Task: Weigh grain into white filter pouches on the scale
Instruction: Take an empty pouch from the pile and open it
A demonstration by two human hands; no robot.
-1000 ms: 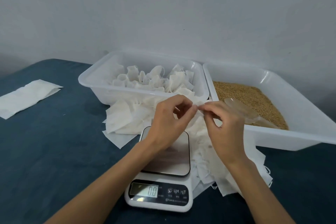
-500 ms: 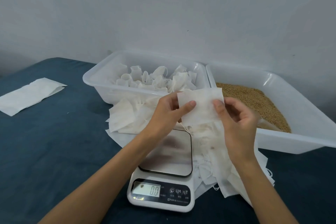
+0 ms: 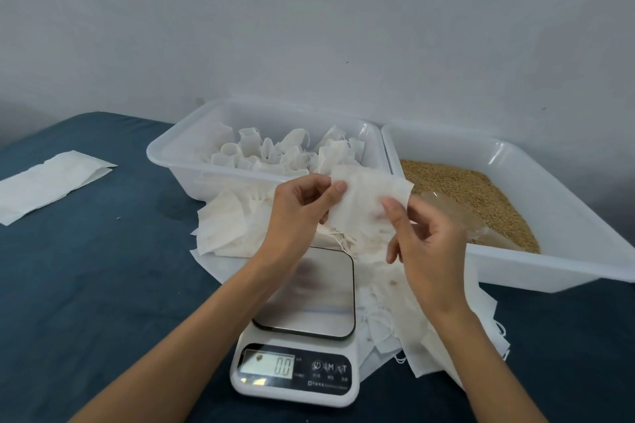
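Holding one flat white filter pouch [image 3: 364,203] in the air above the white digital kitchen scale [image 3: 302,330], at 12 o'clock from its steel plate. Pinching its left edge with left hand [image 3: 295,216], thumb curled on the front. Gripping its right side with right hand [image 3: 426,251], fingers curled behind. Reading 0.0 on the display. Sitting at 12 o'clock, two white plastic tubs: left tub [image 3: 178,161] with opened pouches, right tub [image 3: 549,216] with tan grain [image 3: 481,189]. Lying at 9 o'clock, one loose white sheet [image 3: 48,182].
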